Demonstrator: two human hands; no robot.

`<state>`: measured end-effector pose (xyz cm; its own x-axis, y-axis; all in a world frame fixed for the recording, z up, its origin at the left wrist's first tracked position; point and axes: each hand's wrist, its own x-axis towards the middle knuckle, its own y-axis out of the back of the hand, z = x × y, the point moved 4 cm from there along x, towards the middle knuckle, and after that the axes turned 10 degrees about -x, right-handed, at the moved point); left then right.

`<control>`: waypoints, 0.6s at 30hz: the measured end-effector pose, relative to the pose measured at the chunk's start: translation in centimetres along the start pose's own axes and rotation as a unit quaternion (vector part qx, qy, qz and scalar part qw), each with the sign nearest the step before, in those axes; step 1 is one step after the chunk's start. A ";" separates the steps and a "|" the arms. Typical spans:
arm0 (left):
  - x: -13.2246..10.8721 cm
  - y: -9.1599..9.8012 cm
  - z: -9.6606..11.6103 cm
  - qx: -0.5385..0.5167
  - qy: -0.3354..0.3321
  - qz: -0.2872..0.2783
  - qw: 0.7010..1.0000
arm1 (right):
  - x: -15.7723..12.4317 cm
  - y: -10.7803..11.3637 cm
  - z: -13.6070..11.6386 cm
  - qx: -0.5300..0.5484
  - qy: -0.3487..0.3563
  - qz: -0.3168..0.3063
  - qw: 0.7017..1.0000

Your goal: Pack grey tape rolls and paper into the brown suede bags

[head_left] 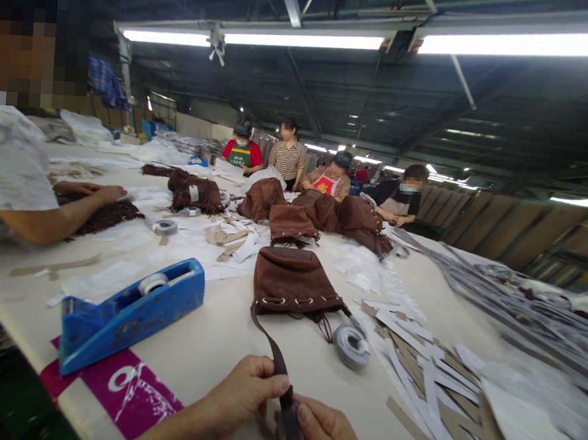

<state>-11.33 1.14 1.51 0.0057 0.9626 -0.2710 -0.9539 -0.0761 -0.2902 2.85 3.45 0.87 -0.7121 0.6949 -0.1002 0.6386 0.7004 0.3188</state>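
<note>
A dark brown bag strap [272,343] runs from the bag toward me, and both my hands pinch it near the table's front edge. My left hand [251,390] grips it between thumb and fingers. Just below, my right hand [328,431] holds the strap's lower part, where a band crosses it; the fingers partly hide this spot. The brown drawstring bag [295,283] lies on the table ahead, its row of metal eyelets facing me. Beside its right corner sits a coiled grey wrapped strap [351,346].
A blue tape dispenser [133,313] stands at left on a purple sheet [136,396]. Paper strips [433,381] lie scattered at right. More brown bags [293,225] are heaped farther back. A co-worker's arm [65,213] reaches in from the left; several people stand beyond the table.
</note>
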 end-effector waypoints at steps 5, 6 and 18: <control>0.0 -0.1 -0.1 -0.032 0.008 -0.006 0.999 | 0.3 -0.1 0.1 0.039 0.008 0.002 0.999; 0.0 -0.1 -0.2 -0.033 0.008 -0.005 0.999 | 0.3 -0.1 0.4 0.067 -0.007 0.002 0.998; 0.1 -0.1 0.2 -0.009 -0.090 0.020 0.996 | 1.4 -1.4 1.0 0.339 -0.008 0.030 0.940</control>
<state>-11.31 1.32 1.70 -0.0883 0.9895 -0.1144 -0.9465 -0.1191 -0.3000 1.29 3.61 -0.64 -0.6681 0.7350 -0.1162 0.7201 0.5993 -0.3497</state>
